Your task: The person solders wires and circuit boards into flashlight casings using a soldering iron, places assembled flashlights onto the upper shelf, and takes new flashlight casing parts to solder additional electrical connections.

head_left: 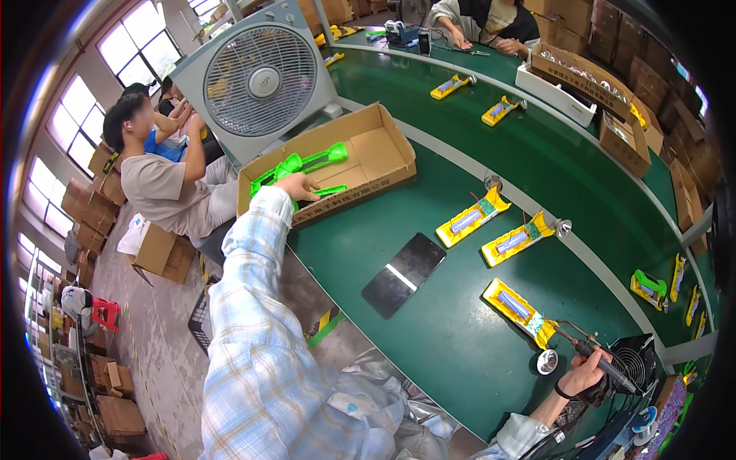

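Note:
My left hand (297, 186) reaches into a cardboard box (383, 157). Its fingers are closed at the end of a green plastic shell (331, 191). More green shells (326, 156) lie in that box. In my right hand (584, 374) is a soldering iron (613, 372), its front end by a yellow flashlight half (521, 310). That half lies open, with a battery cell, a small circuit board and a round reflector (547, 362) at its end. Two similar open halves, an upper one (471, 220) and a lower one (520, 241), lie beyond it.
A black phone (404, 274) lies on the green table. A large fan (261, 80) stands behind the box. Beyond a metal rail, a green belt carries more yellow halves (502, 111). A co-worker's hands (460, 38) work at the far side; other people sit at left. A solder spool (644, 418) stands lower right.

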Motion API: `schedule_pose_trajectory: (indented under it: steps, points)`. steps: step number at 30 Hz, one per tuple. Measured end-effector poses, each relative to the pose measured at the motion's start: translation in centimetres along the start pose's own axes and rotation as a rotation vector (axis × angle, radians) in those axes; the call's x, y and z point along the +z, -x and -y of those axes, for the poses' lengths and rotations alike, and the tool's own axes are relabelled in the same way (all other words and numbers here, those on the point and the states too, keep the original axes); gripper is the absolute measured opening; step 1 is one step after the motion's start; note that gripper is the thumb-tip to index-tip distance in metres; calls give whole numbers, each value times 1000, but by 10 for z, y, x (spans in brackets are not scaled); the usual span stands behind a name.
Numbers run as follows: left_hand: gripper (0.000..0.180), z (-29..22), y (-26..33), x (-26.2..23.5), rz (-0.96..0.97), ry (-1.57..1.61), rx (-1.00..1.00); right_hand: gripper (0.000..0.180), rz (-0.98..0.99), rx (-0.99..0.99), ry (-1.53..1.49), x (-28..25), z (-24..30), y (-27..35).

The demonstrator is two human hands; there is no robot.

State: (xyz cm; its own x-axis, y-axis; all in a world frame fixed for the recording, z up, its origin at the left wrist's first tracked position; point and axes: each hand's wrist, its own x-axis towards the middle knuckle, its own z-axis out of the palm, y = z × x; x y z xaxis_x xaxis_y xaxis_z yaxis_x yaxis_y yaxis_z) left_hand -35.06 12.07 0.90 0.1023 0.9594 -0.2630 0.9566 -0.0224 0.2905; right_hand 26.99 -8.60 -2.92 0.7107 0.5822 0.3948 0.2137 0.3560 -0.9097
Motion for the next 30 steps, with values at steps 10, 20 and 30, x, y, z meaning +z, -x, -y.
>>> schedule_pose_trajectory:
  steps: [10, 20, 30]
  points:
    - [23, -64, 32, -40, -682, -117, -5, 8, -20, 87, -74, -8, -4, -1]
    - [41, -277, 83, -9, -274, 262, 423, 8, -96, 40, -199, -16, 0, -7]
    - [38, -397, 60, 129, -43, 57, 1129, 12, -278, -155, -36, -17, 0, -10]
